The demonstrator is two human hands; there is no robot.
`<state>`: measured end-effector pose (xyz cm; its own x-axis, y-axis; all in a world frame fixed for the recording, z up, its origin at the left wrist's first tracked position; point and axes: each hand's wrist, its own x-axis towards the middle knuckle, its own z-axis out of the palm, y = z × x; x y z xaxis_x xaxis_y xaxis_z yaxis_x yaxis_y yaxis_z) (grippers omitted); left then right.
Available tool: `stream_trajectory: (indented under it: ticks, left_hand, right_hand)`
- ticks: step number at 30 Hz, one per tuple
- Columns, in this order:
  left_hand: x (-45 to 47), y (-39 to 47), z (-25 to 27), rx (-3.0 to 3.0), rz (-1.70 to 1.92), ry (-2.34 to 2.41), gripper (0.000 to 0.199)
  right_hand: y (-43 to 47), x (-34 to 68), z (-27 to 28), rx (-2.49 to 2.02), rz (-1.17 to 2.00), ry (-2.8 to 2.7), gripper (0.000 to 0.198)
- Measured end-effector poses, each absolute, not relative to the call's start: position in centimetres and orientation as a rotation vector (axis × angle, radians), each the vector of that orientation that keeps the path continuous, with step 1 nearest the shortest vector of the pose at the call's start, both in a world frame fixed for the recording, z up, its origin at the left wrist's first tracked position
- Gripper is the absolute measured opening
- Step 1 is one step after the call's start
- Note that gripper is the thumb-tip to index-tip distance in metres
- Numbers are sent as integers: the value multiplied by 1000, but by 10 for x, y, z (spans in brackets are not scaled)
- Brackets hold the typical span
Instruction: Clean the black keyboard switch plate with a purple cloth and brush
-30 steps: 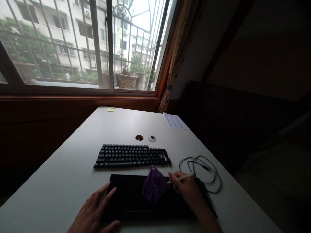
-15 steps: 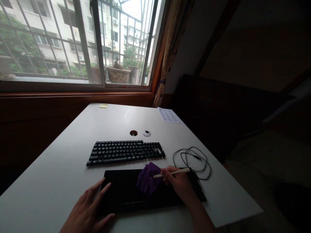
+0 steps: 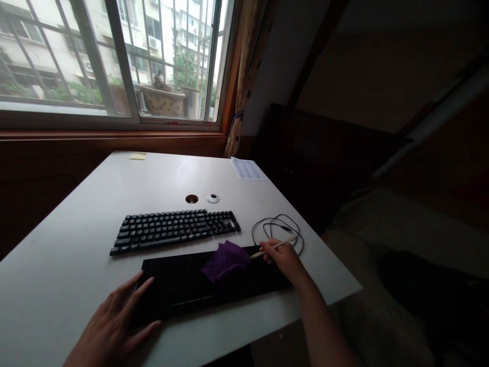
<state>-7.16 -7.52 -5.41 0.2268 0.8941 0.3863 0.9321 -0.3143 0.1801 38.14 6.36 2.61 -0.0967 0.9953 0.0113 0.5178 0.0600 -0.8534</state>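
My right hand [image 3: 280, 256] is closed around a slim, pale stick-like handle [image 3: 257, 253], its lower end meeting a crumpled purple cloth [image 3: 226, 261]. The cloth lies on a long black keyboard base [image 3: 179, 278], whose surface detail is too dark to make out. At the base's left end rests my left hand [image 3: 114, 316], fingers spread, fingertips along its edge and thumb near the front corner. Beyond the base, black keys [image 3: 171, 229] lie in keyboard rows, with a lighter patch near their right end.
A looped black cable [image 3: 294, 220] lies right of the keys, close to my right hand. Farther back on the white table [image 3: 69, 224] are a round hole [image 3: 191, 199], a white ring-shaped cap [image 3: 213, 198], yellow notes [image 3: 138, 156] and a printed sheet [image 3: 248, 169]. A barred window stands behind.
My view has turned a little, so the scene sits farther left and higher. The purple cloth and my right hand have slid rightward along the base. My left hand stays at its left end.
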Motion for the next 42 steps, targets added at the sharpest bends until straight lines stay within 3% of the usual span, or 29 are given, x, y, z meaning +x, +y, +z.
stream_trajectory:
  ticks: [10, 34, 42]
  left_hand:
    - [-67, -78, -40, -2429, -658, -1800, 76]
    - [-63, -81, -40, -2423, -682, -1845, 74]
    - [-61, -82, -40, -2428, -687, -1888, 75]
  right_hand:
    - [60, 383, 5, -1440, 980, -1483, 49]
    - [63, 257, 13, -1109, 1056, -1892, 37]
    - [59, 213, 20, -983, 828, -2086, 35]
